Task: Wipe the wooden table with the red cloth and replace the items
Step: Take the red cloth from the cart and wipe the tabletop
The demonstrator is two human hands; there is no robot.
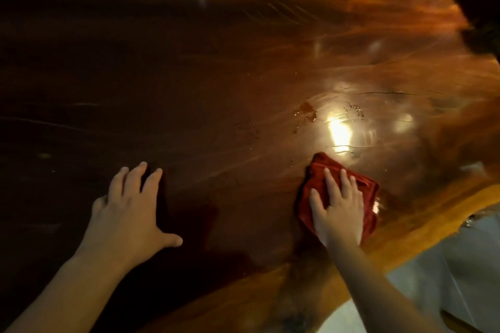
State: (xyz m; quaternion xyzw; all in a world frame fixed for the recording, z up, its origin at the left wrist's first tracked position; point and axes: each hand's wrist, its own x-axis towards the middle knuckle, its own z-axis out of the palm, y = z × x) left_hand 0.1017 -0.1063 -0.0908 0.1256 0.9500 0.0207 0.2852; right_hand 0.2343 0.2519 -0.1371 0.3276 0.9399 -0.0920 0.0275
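Note:
The glossy wooden table (pixel 216 76) fills most of the view, dark at the left and orange at the right. A folded red cloth (pixel 365 189) lies on it near the front right edge. My right hand (pixel 338 208) presses flat on the cloth, fingers spread over its top. My left hand (pixel 130 213) rests flat on the bare wood to the left, fingers apart, holding nothing. Small wet drops and smears (pixel 305 113) glisten on the wood just beyond the cloth.
The table's curved front edge (pixel 405 224) runs diagonally at the lower right, with pale tiled floor (pixel 446 265) beyond it. A dark blurred object (pixel 481 16) stands at the table's far right corner. Bright light glare (pixel 339 130) reflects off the wood.

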